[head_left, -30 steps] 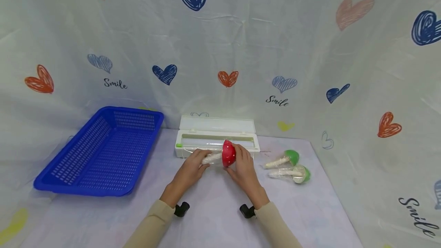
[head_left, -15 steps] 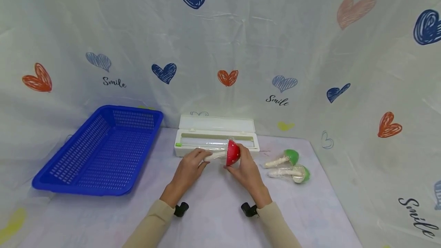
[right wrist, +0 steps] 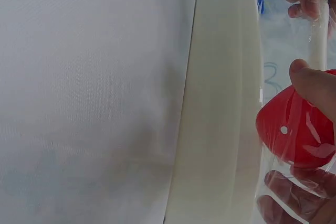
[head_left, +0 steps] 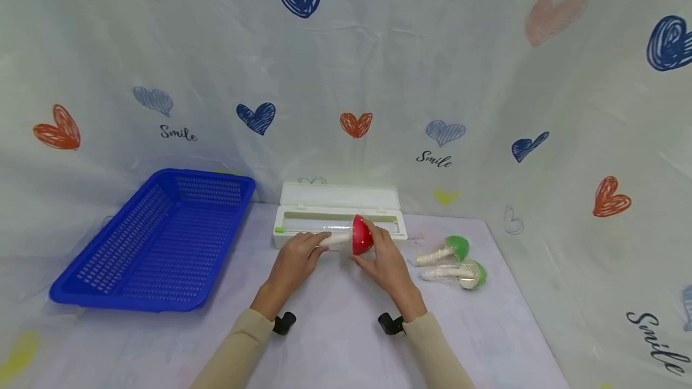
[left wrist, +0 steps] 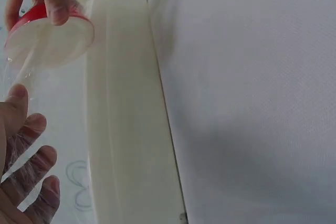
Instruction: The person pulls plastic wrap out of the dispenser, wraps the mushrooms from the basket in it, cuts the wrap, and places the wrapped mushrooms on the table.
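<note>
Between my two hands is a toy mushroom (head_left: 362,235) with a red, white-dotted cap and a white stem, held sideways just in front of a white cling film dispenser (head_left: 340,224). My left hand (head_left: 294,260) pinches the stem's end; in the left wrist view its other fingers (left wrist: 42,156) spread behind clear film. My right hand (head_left: 385,260) grips the red cap (right wrist: 296,129), thumb on one side and fingers on the other. Clear film clings around the cap and stem. The dispenser's lid (head_left: 340,196) stands up, with the film roll inside.
Two film-wrapped mushrooms with green caps lie at the right, the upper mushroom (head_left: 456,248) and the lower mushroom (head_left: 471,274). A blue plastic basket (head_left: 200,287) stands at the left. Behind the table (head_left: 335,341) hangs a white curtain (head_left: 378,65) printed with hearts.
The red-capped mushroom first shifts slightly to the right, then a little back up and left. Both hands keep hold of it, the right hand ending slightly further right than before.
</note>
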`<state>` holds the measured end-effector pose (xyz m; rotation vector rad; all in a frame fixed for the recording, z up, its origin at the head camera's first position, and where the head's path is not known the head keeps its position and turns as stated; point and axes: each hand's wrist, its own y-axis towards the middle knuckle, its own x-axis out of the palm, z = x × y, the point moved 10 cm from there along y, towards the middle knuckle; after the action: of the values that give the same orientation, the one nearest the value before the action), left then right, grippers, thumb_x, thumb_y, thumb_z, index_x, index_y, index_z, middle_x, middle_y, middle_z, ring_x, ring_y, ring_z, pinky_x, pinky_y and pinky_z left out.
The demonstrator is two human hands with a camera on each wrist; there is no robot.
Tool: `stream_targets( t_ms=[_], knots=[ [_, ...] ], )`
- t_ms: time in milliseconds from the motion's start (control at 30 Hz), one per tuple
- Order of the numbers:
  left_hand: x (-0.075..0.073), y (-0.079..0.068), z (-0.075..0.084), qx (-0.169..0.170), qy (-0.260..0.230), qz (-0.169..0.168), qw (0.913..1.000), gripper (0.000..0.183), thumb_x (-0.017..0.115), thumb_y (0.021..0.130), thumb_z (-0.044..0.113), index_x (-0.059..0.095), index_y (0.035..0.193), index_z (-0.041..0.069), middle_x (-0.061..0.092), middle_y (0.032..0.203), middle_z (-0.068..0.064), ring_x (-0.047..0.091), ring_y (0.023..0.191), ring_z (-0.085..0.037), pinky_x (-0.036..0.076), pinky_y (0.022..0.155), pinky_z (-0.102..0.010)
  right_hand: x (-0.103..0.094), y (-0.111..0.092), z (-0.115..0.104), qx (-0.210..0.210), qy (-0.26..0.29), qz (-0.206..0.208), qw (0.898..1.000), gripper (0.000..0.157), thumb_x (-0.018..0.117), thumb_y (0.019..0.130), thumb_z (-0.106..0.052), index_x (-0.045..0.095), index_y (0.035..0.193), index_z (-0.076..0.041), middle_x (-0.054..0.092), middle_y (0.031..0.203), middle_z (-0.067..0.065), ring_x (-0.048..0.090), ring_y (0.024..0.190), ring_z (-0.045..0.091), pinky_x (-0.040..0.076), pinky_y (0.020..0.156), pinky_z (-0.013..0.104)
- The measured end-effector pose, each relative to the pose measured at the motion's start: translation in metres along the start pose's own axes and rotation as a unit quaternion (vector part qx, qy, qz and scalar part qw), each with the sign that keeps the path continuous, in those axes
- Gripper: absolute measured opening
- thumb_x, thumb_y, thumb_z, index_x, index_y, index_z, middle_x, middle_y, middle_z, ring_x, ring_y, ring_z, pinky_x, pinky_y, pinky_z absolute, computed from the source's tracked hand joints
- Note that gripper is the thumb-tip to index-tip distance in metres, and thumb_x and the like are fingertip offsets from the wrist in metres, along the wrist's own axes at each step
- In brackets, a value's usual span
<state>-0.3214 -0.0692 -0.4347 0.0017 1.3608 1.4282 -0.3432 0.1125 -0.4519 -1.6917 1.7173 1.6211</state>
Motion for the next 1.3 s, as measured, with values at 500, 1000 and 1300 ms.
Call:
stream_targets(
  t_ms=[500,1000,1300],
  knots=[
    [0.015,0.005,0.0,-0.039,0.001,-0.026,0.9989,0.046,0.086,0.081,0.004,0.073,0.125,0.01,0.075,0.117,-0.007,0.07,0.099,-0.027,0.059,0.087,-0.039,0.006,0.003,0.015,0.039,0.047,-0.069,0.996,0.103,0.094,0.075,-0.014,0.033,0.158,-0.009,0.052,0.15,0.016,0.053,0.135,0.035,0.05,0.108,0.048],
    [0.003,0.004,0.013,-0.006,-0.029,0.001,0.9996,0.041,0.083,0.084,0.008,0.073,0.124,0.008,0.078,0.112,-0.007,0.073,0.092,-0.022,0.061,0.079,-0.032,-0.006,0.001,0.008,-0.004,0.018,-0.013,1.0,0.094,0.094,0.073,-0.008,0.041,0.151,-0.005,0.059,0.138,0.016,0.061,0.127,0.029,0.053,0.105,0.039],
    [-0.013,0.009,0.017,0.006,-0.023,0.032,0.9992,0.038,0.084,0.084,0.011,0.074,0.121,0.009,0.079,0.108,-0.005,0.07,0.084,-0.019,0.059,0.071,-0.031,-0.016,0.005,-0.002,-0.017,0.028,0.022,0.999,0.096,0.094,0.072,-0.008,0.041,0.151,-0.007,0.057,0.14,0.014,0.059,0.129,0.029,0.053,0.103,0.039]
  ],
)
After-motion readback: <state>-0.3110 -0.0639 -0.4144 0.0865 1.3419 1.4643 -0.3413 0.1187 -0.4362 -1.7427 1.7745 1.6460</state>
